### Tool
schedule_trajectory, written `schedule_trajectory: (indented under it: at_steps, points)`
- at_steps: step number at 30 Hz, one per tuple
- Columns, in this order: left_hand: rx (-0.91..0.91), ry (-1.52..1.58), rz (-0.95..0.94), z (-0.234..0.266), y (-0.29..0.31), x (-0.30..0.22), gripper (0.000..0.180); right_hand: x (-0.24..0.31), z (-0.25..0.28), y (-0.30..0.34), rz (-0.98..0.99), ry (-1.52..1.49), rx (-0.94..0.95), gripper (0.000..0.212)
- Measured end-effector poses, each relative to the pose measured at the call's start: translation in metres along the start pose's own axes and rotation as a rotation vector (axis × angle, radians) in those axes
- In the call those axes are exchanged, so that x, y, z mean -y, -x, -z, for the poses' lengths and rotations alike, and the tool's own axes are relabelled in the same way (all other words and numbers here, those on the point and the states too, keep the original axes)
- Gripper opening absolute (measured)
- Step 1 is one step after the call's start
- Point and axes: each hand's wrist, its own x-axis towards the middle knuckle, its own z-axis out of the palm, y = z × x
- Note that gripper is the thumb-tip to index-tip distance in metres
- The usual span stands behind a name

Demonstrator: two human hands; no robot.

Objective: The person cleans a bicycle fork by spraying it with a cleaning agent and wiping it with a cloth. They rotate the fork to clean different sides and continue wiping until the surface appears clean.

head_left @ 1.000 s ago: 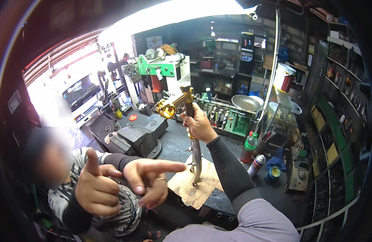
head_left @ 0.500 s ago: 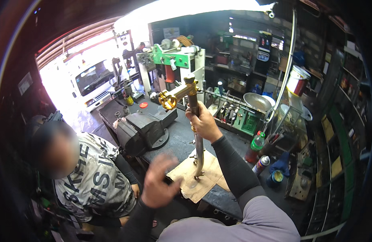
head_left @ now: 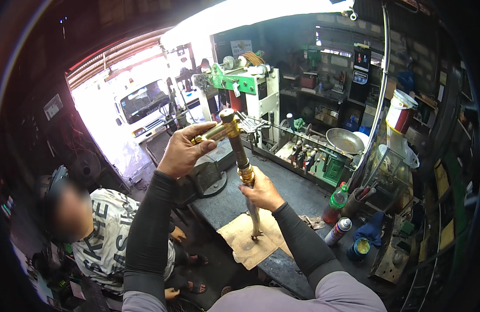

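Brass-fitted metal shaft [head_left: 243,171] upright, foot on cardboard [head_left: 250,239] atop workbench [head_left: 297,195]. Right hand [head_left: 260,191] clenched round its middle; left hand [head_left: 183,151] gripping the brass crosspiece (top end). Likely twisting the head; steady counter-hold needed next.

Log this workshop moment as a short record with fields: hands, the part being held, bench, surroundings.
left hand: grips the brass side arm at the top of the part
right hand: wrapped around the shaft below a brass collar
held part: long upright metal shaft with brass fittings, lower end on a sheet of brown cardboard
bench: dark metal workbench with a grey bench vise, green plastic bottle, spray can
surroundings: seated person in a printed grey shirt at left; white truck outside
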Motion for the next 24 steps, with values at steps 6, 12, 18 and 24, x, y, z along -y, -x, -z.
schedule_trajectory:
  at_steps: [6, 12, 18, 24]
  points:
    - [0.05, -0.001, 0.009, 0.004, -0.016, 0.003, 0.061, -0.01, 0.015, -0.012, -0.008, -0.044, 0.092, 0.054]
    - [-0.171, -0.012, -0.214, -0.019, -0.001, 0.027, 0.116, -0.006, 0.011, -0.011, -0.062, -0.016, -0.016, 0.049]
    - [-0.375, 0.125, 0.112, -0.08, 0.145, 0.081, 0.078, -0.054, 0.038, -0.018, -0.063, -0.142, -0.109, 0.045]
    - [-0.217, -0.101, 0.847, -0.12, 0.425, 0.185, 0.047, -0.076, 0.084, -0.009, -0.037, -0.248, -0.052, 0.054]
